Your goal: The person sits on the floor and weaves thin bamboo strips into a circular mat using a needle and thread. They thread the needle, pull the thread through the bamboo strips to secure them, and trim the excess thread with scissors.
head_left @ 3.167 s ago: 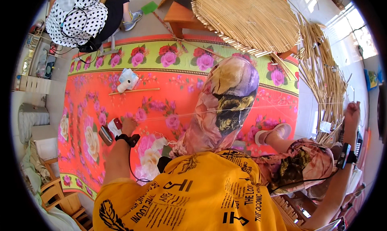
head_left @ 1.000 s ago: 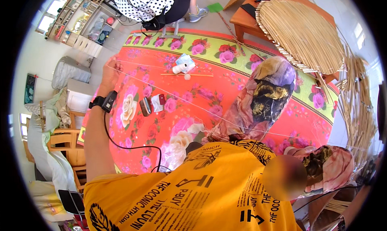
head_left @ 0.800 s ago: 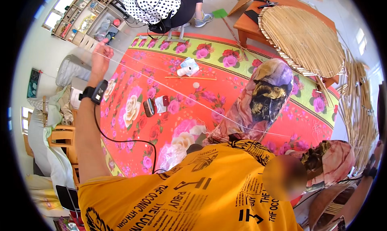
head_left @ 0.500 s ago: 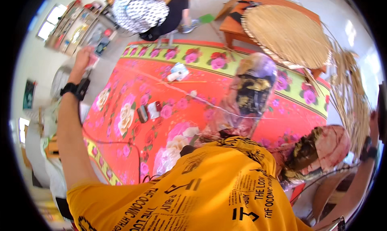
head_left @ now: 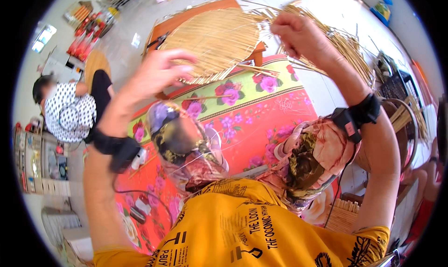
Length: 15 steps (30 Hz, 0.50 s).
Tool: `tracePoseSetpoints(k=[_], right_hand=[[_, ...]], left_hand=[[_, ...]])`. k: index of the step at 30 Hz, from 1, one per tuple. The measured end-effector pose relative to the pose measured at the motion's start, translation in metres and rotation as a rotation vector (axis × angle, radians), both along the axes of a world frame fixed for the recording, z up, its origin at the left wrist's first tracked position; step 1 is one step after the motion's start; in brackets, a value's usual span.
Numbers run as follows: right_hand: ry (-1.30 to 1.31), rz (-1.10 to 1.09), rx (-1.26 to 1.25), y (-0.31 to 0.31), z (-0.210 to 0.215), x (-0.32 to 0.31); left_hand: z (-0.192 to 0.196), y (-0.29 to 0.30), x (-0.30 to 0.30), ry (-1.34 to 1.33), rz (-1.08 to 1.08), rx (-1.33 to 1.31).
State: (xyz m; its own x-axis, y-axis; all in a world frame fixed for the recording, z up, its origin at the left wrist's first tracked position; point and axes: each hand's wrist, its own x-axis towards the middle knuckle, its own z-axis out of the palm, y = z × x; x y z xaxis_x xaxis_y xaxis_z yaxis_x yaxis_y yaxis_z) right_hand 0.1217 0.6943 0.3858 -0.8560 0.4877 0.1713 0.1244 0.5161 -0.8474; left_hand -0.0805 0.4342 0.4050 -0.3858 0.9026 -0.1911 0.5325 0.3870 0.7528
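My left hand [head_left: 158,75] is raised over the near left edge of a round woven straw mat [head_left: 219,36], thumb and fingers apart. Nothing shows between them. My right hand [head_left: 301,37] is up beside the mat's right edge, its fingers curled together; whatever they hold, if anything, is hidden. A thin white thread [head_left: 198,153] runs across my left knee, and a loose tangle of thread [head_left: 294,106] lies on the floral floor covering. The woven mat rests on a low orange wooden table [head_left: 189,16].
Long straw stalks [head_left: 343,48] are heaped right of the table. A person in a spotted shirt [head_left: 72,110] sits at the left. On the red floral covering [head_left: 252,145] lie small items [head_left: 140,211]. A round basket [head_left: 406,127] stands at the right.
The view has swung to the right. My left hand has come in from the far left to the mat's edge; my right hand has risen from the right rim beside the mat.
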Motion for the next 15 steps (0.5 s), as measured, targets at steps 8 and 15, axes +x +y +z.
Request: tracePoseSetpoints(k=[8,15], right_hand=[[0.059,-0.084,-0.166,-0.017,-0.044,-0.001],[0.042,-0.102,-0.359,-0.008,-0.051,-0.010]], left_hand=[[-0.080,0.106,0.060,-0.778,-0.170,0.060],[-0.089,0.129,0.074,-1.018,-0.258,0.009]])
